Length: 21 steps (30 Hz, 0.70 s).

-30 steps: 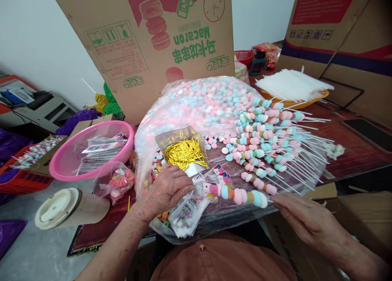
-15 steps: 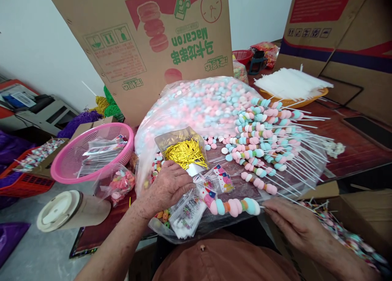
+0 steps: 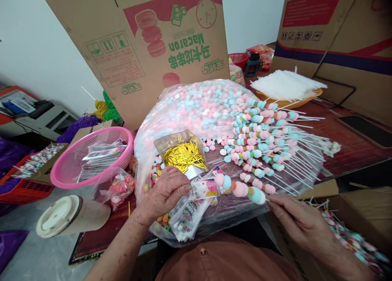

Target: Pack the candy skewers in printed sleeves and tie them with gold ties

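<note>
Between the fingers and thumb of my left hand (image 3: 170, 191) is the edge of a small printed plastic bag (image 3: 206, 188), which stretches out to the right. My right hand (image 3: 301, 215) pinches the stick of a marshmallow skewer (image 3: 240, 188) with pink, blue, white and orange pieces. The skewer's far end is close to the bag's right side; I cannot tell whether it is inside. Below my left hand lies a pile of flat printed bags (image 3: 188, 219). A pouch of gold twist ties (image 3: 183, 155) sits just beyond that hand.
A big plastic bag of loose marshmallows (image 3: 190, 109) spreads behind. Finished-looking skewers (image 3: 263, 134) are heaped at the right, near white sticks (image 3: 284, 85). At the left stand a pink basket (image 3: 131, 150) and a lidded cup (image 3: 88, 215). A carton of skewers (image 3: 346, 199) is at lower right.
My right hand has raised the skewer slightly, its far end now tilted up. The printed bag in my left hand now shows stretched out more plainly. The view has shifted a little.
</note>
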Available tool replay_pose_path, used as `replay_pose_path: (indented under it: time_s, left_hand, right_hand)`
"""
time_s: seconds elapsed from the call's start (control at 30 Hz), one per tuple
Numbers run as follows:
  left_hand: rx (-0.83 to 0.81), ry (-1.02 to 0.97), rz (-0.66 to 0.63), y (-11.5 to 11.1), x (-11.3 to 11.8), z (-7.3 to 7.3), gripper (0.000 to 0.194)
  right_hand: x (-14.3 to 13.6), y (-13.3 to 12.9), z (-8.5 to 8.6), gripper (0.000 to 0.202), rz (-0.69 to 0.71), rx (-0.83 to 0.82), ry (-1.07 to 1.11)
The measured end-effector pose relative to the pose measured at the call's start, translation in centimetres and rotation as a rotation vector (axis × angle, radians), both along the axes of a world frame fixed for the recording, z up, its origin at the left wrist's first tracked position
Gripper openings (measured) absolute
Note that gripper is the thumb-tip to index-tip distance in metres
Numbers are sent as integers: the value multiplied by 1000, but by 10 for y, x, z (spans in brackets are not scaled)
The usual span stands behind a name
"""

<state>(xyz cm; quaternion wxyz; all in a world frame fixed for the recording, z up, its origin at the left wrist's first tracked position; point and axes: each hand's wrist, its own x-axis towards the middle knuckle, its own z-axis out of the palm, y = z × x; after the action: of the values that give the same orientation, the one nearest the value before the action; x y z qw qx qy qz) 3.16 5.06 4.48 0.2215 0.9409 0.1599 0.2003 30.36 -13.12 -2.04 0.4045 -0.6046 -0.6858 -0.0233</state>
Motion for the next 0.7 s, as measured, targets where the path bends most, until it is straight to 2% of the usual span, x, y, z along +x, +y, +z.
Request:
replay_pose_path:
  time_s: [0.13,0.43,0.7]
  left_hand:
    - [-31,-18,85,0,1,-3,21]
    - [-135,-42,52,-5,2,-2,26]
    - [-290,-55,141,-8,0,-8,28]
  right_hand:
    - [-2,-1,-5,16,22,17,-40]
    - [5,-2,-6,18,-9,62,-81]
    - [2,-3,-7,20,29,61,-110]
